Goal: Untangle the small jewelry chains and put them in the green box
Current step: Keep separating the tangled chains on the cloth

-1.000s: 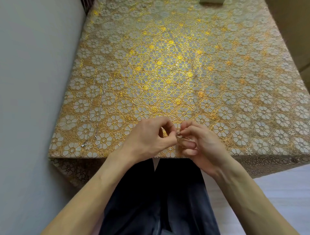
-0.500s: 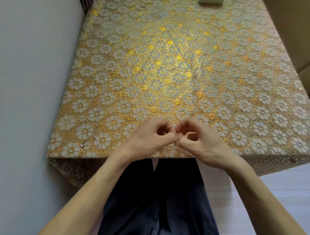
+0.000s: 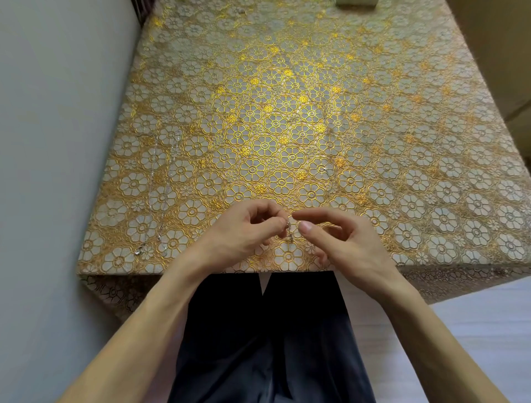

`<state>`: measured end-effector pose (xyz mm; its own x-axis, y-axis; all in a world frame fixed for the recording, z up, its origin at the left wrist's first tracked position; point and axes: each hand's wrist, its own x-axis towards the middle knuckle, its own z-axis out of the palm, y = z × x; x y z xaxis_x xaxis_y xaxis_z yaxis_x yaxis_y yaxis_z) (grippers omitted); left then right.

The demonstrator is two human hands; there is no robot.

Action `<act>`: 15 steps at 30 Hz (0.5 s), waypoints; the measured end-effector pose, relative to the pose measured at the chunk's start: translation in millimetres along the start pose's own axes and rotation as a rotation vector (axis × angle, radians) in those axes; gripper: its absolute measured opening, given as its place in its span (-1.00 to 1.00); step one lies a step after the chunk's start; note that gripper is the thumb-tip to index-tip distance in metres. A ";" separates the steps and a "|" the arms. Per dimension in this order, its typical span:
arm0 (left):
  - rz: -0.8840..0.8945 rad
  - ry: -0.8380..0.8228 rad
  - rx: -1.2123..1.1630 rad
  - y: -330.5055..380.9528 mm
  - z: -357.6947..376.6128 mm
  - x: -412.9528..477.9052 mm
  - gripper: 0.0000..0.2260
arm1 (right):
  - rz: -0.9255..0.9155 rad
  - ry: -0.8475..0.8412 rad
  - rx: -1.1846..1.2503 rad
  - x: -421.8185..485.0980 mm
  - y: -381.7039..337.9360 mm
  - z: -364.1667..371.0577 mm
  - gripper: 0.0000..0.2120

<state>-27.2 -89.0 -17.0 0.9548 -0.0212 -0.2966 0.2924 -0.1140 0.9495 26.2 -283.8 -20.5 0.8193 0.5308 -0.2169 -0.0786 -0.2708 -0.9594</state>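
Gold-and-white floral lace tablecloth (image 3: 287,120) covers a rectangular table and fills most of the view, its near edge hanging over just in front of the person. Grey plain wall (image 3: 57,143) runs along the table's left side. Dark trousers (image 3: 258,330) show below the table edge, between the two bare forearms. Left hand (image 3: 244,233) hovers over the near edge of the cloth with its fingers curled, thumb and forefinger pinching the top of a short, fine silver chain piece (image 3: 289,231), which dangles from the pinch towards the cloth. Right hand (image 3: 342,241) sits just beside it, fingers loosely bent, with thumb and forefinger a little apart and their tips close to the dangling piece; nothing shows between them, and whether they touch it cannot be told. Long thin silver chain (image 3: 165,189) lies stretched out in two near-parallel strands on the left part of the cloth, near the wall and well apart from both hands. Pale green box (image 3: 356,3) stands at the table's far edge, mostly cut off by the top of the frame.
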 end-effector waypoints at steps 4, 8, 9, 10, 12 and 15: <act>-0.004 -0.017 0.022 2.0 0.1 0.6 -0.87 | -0.045 -0.068 -0.069 2.0 -3.1 1.6 -0.93; -0.007 0.005 0.091 2.2 -2.0 2.3 -0.86 | -0.059 -0.045 -0.102 4.2 -0.4 2.0 -0.97; -0.004 0.019 0.130 2.2 -2.7 2.1 -0.87 | -0.055 -0.040 -0.109 5.0 0.4 2.3 -0.97; 0.005 0.033 0.189 2.3 -3.0 1.5 -0.89 | -0.049 -0.044 -0.122 5.7 1.7 2.6 -0.95; 0.032 0.066 0.346 2.2 -2.0 0.5 -0.92 | -0.030 -0.070 -0.135 6.4 4.2 3.1 -0.92; 0.099 0.093 0.475 -0.3 1.4 -0.4 -0.90 | 0.038 -0.086 -0.019 6.4 8.4 5.1 -0.90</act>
<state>-27.8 -90.3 -17.3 0.9838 0.0319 -0.1764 0.1641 -0.5565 0.8145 28.0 -278.7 -30.9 0.7644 0.5864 -0.2680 -0.0971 -0.3063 -0.9470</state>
